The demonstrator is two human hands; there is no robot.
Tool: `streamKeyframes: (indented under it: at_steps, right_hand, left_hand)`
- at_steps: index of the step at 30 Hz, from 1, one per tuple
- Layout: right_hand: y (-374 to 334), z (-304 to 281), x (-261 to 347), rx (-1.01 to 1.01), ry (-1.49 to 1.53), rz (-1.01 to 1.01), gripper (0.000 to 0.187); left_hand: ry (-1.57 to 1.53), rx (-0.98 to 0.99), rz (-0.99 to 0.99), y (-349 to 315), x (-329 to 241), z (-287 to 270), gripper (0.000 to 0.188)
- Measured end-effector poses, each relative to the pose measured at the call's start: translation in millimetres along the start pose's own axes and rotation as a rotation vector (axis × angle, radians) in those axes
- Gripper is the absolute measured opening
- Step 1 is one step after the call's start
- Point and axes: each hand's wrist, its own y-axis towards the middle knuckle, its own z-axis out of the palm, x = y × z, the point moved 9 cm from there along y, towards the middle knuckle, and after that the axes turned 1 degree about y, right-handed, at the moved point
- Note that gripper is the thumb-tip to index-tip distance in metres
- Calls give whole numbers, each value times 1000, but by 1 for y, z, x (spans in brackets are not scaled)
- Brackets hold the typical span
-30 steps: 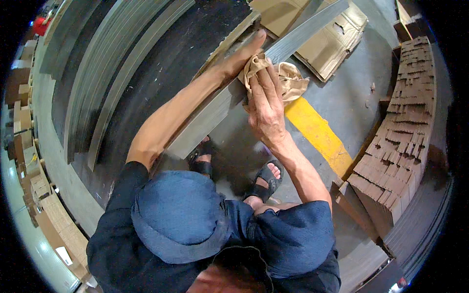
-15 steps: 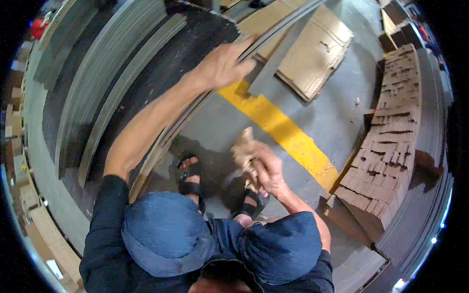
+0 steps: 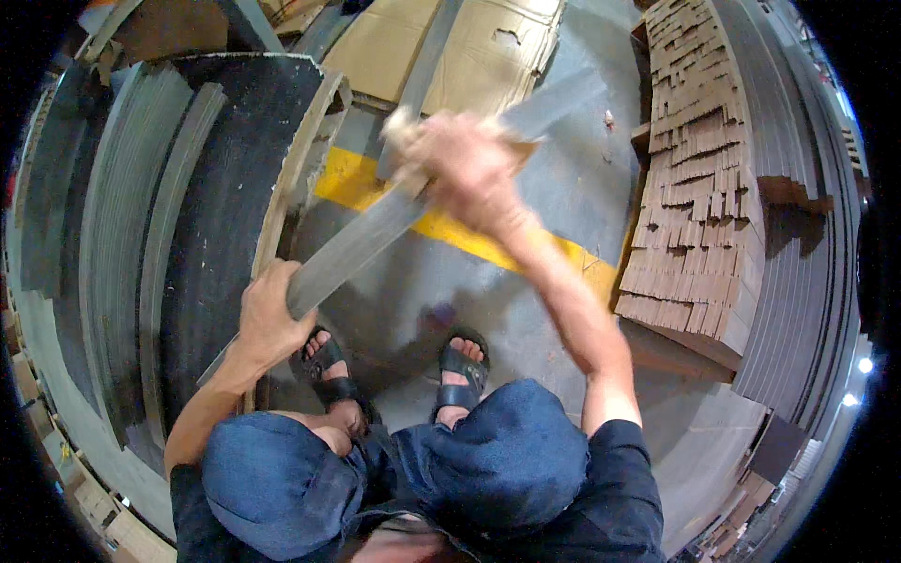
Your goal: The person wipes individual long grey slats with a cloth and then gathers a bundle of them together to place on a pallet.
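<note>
A long flat grey strip (image 3: 361, 239) slants across in front of me, from near my left knee up to the far right. My left hand (image 3: 272, 314) is closed around its lower part. My right hand (image 3: 466, 167), blurred by motion, wraps further up the strip with a crumpled tan rag (image 3: 404, 131) pressed against it. Part of the rag sticks out on both sides of the fingers. What lies under the right palm is hidden.
A black-topped bench (image 3: 225, 202) at left bears stacked grey strips (image 3: 127, 178) and a separate strip (image 3: 176, 225). Ahead, flattened cardboard (image 3: 502, 56) lies under another grey strip (image 3: 429, 70). Brown corrugated pieces (image 3: 690, 178) stand in a long row at right. A yellow line (image 3: 340, 178) crosses the floor.
My right hand has risen from near my lap and brought the rag onto the strip. My left hand has come down and nearer, and the strip now lies across in front of me.
</note>
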Motion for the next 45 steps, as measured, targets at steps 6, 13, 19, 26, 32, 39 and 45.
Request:
streamKeyframes:
  at_steps: [6, 13, 19, 26, 32, 39, 45]
  right_hand:
    - [-105, -99, -248, -311, 266, 1034, 25]
    - [-108, -60, -183, -300, 349, 932, 42]
    - [-25, 38, 63, -82, 434, 184, 41]
    - [-33, 24, 42, 332, 262, -14, 67]
    - [-90, -48, -129, 367, -40, 360, 50]
    - [-11, 17, 90, 374, 186, -83, 47]
    - [25, 0, 62, 148, 196, -38, 42]
  left_hand:
    - [-20, 93, -49, -49, 16, -23, 48]
    - [48, 52, -54, -17, -3, -10, 52]
    - [-45, 70, -26, 7, -15, 16, 51]
    - [-41, 84, 17, -14, -8, -4, 47]
    - [27, 105, 96, -18, -5, -42, 50]
    - [74, 213, 221, 16, -33, -38, 54]
    - [343, 71, 349, 40, -95, -89, 64]
